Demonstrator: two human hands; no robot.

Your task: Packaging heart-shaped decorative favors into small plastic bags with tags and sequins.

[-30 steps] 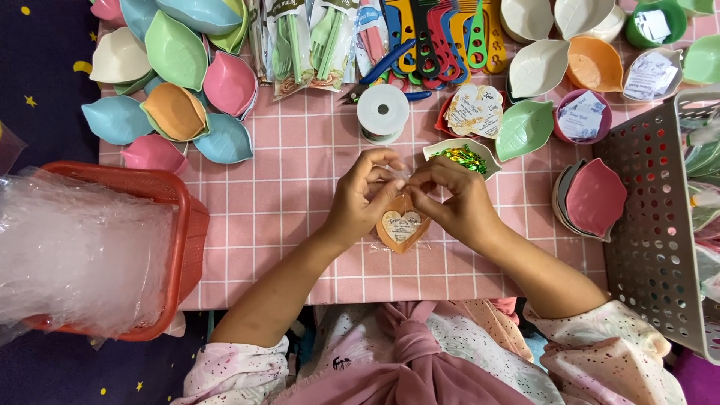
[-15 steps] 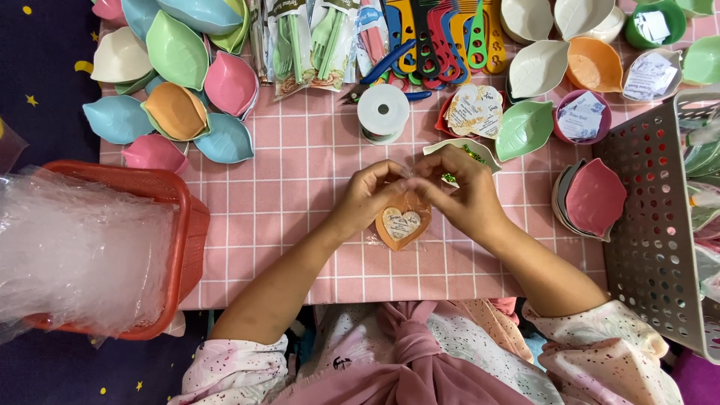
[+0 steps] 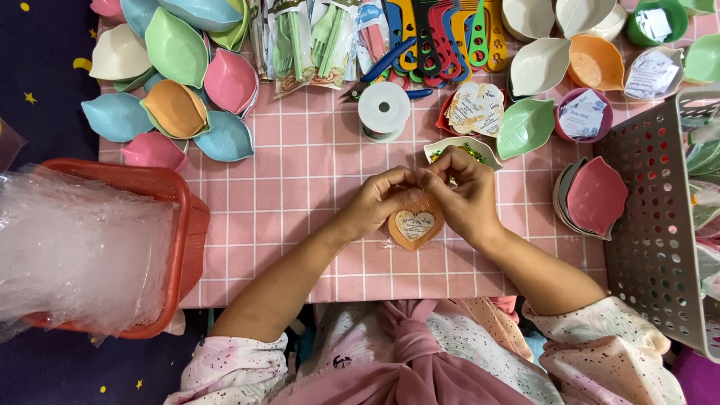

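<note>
An orange leaf-shaped dish [image 3: 415, 226] with a white heart-shaped card on it lies in the middle of the pink checked cloth [image 3: 300, 187]. My left hand [image 3: 379, 204] and my right hand [image 3: 461, 195] both grip the dish at its far end, fingertips pinched together above it. Just beyond my right hand stands a small white dish [image 3: 461, 147] with green and yellow bits in it.
A red basket [image 3: 176, 225] of clear plastic bags sits at the left. A grey perforated basket [image 3: 660, 217] stands at the right, beside a stack of dishes with a pink one on top [image 3: 592, 196]. Coloured leaf dishes [image 3: 176, 82], a ribbon spool [image 3: 384, 109], heart cards [image 3: 474, 106] and packed cutlery lie beyond.
My hands have stayed on the orange dish. The fingertips have shifted slightly, closing together over its far end.
</note>
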